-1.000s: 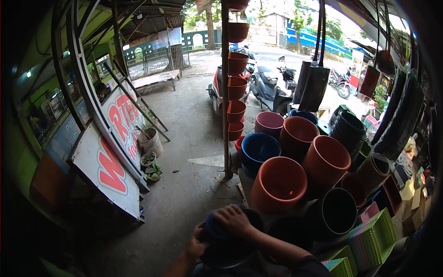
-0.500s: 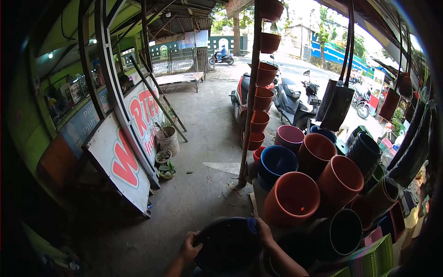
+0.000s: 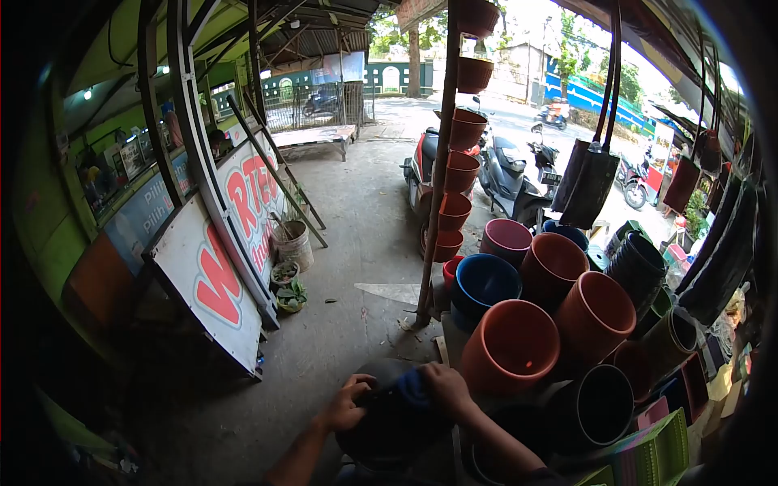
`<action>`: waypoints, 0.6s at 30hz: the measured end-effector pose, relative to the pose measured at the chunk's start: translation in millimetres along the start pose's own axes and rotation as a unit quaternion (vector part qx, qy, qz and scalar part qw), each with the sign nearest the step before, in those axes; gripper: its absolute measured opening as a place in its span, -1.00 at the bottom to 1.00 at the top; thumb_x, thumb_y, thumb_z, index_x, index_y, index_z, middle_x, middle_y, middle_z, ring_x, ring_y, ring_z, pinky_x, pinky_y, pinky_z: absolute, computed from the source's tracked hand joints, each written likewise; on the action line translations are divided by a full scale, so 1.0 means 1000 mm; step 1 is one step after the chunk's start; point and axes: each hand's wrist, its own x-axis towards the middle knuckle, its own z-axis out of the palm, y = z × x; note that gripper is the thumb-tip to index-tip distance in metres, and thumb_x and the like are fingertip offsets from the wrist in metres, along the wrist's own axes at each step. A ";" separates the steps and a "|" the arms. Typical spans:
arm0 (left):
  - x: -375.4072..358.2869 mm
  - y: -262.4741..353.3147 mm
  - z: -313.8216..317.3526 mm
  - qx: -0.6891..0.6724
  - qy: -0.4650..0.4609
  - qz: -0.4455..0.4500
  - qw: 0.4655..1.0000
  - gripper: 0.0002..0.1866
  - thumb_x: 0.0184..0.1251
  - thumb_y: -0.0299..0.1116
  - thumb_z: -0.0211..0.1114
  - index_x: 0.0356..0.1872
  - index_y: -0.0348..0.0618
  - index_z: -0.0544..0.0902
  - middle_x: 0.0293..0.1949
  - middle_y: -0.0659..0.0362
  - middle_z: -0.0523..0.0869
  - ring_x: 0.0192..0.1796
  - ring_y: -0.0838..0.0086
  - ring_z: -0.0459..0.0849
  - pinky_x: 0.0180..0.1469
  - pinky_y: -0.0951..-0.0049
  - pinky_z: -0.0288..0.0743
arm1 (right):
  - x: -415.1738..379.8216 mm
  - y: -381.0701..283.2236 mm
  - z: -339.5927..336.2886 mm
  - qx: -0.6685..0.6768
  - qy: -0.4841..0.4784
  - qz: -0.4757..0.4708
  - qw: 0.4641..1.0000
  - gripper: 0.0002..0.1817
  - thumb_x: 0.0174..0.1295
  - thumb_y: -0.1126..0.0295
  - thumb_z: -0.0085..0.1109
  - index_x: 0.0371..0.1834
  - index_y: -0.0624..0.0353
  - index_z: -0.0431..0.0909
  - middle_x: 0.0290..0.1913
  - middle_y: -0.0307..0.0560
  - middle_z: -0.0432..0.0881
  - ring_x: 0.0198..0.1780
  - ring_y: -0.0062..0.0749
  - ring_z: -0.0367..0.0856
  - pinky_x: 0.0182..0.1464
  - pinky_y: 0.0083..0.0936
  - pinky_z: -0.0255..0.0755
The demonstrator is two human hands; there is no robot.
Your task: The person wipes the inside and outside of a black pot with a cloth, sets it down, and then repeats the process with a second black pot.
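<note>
Here at six o'clock, your left hand (image 3: 348, 402) grips the edge of a dark pot (image 3: 391, 433) and your right hand (image 3: 445, 389) pinches a blue cloth (image 3: 412, 384). Grey floor (image 3: 348, 211) spreads beyond, with motorbikes (image 3: 506, 164) at two o'clock.

Smooth, faintly glossy plastic is how the orange pot (image 3: 509, 347) at 4 o'clock looks. At 6, the blue rag (image 3: 413, 387) seems soft matt cloth, the black tub (image 3: 389, 437) dull plastic. Rough matt concrete floor (image 3: 344, 235); corrugated metal roof (image 3: 350, 40) at 12.
</note>
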 end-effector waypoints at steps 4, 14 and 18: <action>-0.015 -0.017 -0.010 -0.072 0.118 0.019 0.990 -0.54 -0.04 -0.73 0.15 -0.01 -0.21 0.51 0.15 0.12 0.47 0.23 0.32 0.48 0.26 0.35 0.40 | -0.024 0.022 0.001 0.132 0.075 0.230 0.961 -0.64 0.13 0.39 0.22 -0.01 0.16 0.39 -0.12 0.16 0.62 -0.08 0.21 0.61 -0.06 -0.10 0.47; -0.050 -0.065 0.057 -0.188 0.438 -0.065 0.877 -0.35 -0.07 -0.68 0.12 0.20 -0.29 0.31 0.14 -0.04 0.42 0.22 0.25 0.43 0.36 0.31 0.22 | -0.139 0.005 0.210 0.419 0.249 0.502 0.715 -0.20 0.09 0.22 0.44 0.26 0.38 0.17 0.18 0.21 0.44 0.21 -0.10 0.48 0.24 -0.28 0.34; -0.075 -0.087 0.070 -0.005 0.403 -0.028 0.915 -0.15 -0.02 -0.62 0.12 0.37 -0.30 -0.05 0.30 -0.19 0.15 0.37 0.05 0.22 0.48 0.09 -0.02 | -0.147 -0.017 0.207 0.441 0.172 0.647 0.598 -0.37 0.05 0.45 0.29 0.18 0.33 0.20 0.08 0.15 0.46 0.13 -0.11 0.50 0.21 -0.28 0.37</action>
